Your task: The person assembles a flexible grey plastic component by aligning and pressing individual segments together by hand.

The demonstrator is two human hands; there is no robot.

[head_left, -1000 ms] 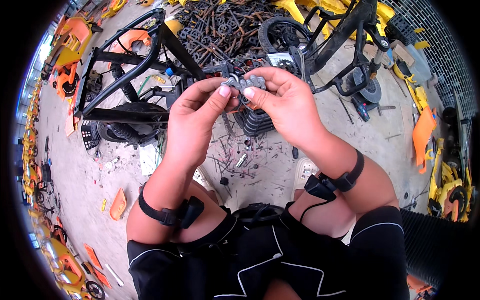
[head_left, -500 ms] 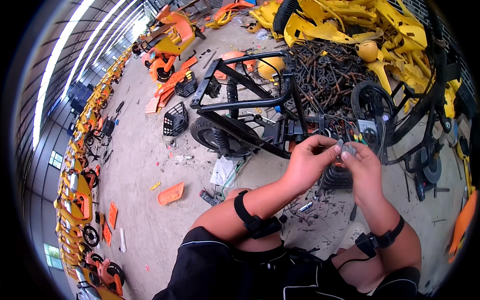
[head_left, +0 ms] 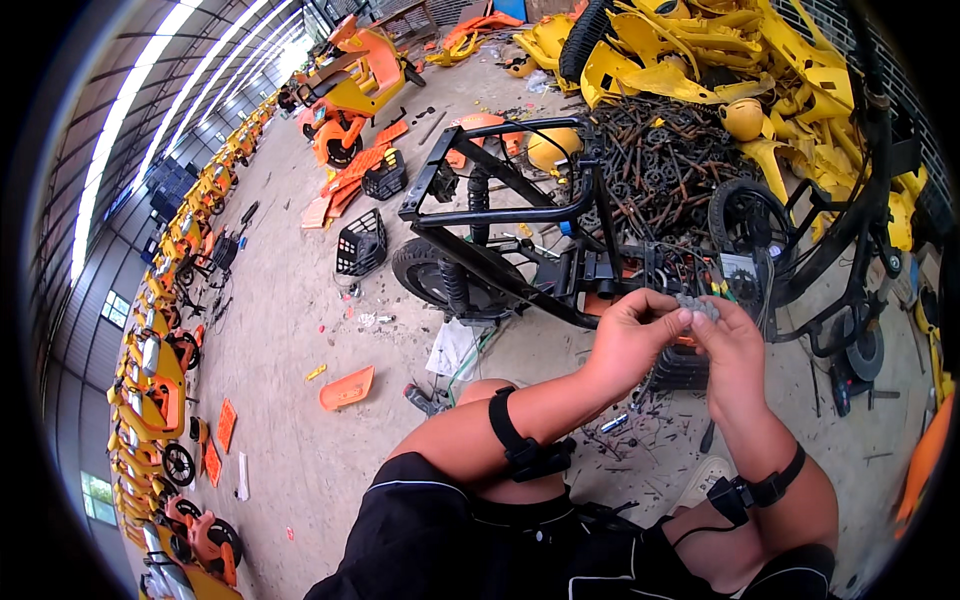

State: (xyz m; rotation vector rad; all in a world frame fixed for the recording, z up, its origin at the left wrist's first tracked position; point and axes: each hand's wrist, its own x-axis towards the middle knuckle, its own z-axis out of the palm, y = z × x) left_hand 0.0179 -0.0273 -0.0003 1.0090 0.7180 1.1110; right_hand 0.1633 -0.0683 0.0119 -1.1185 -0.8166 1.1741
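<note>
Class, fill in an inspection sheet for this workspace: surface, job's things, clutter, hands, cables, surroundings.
Surface: dusty concrete floor.
Job's things: small grey metal part, pinched between both hands.
Clutter: heap of dark rusty metal rods, black plastic basket, orange plastic panel.
Hands: left hand and right hand grip the part; black wrist straps.
Cables: wires by the black tubular vehicle frame.
Surroundings: yellow plastic body shells, row of orange vehicles.

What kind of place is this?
Probably a warehouse yard for dismantling small electric scooters: a stripped black frame, heaps of yellow body panels, a scrap-metal pile and rows of orange scooters.
</note>
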